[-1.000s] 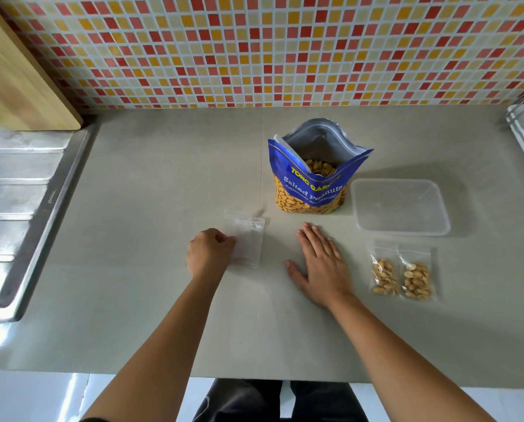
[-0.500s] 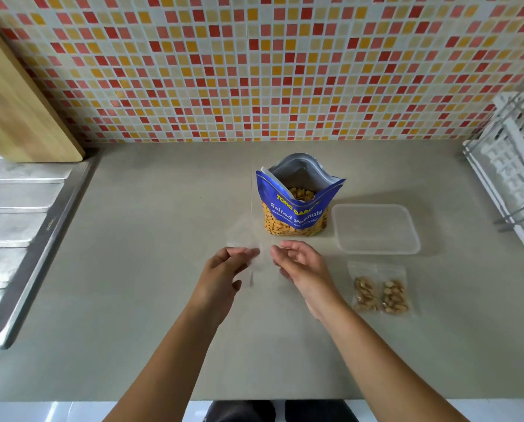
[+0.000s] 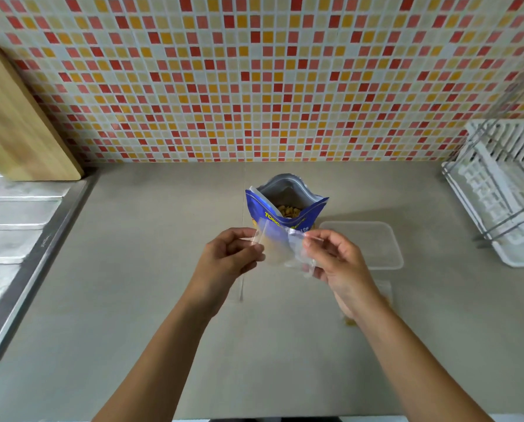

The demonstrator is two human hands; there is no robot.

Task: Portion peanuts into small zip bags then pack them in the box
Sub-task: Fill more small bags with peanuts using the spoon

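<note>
An empty clear zip bag hangs in the air between my hands, in front of the peanut pouch. My left hand pinches its left edge and my right hand pinches its right edge. The blue peanut pouch stands open on the counter behind, with peanuts showing inside. A clear plastic box lies to the right of the pouch. The filled zip bags lie under my right wrist and are mostly hidden.
A steel sink drainboard runs along the left edge. A wooden cutting board leans on the tiled wall at back left. A white dish rack stands at the right.
My hands picked the empty zip bag up off the counter and raised it in front of the pouch. The view tilted upward, showing more wall and the dish rack.
</note>
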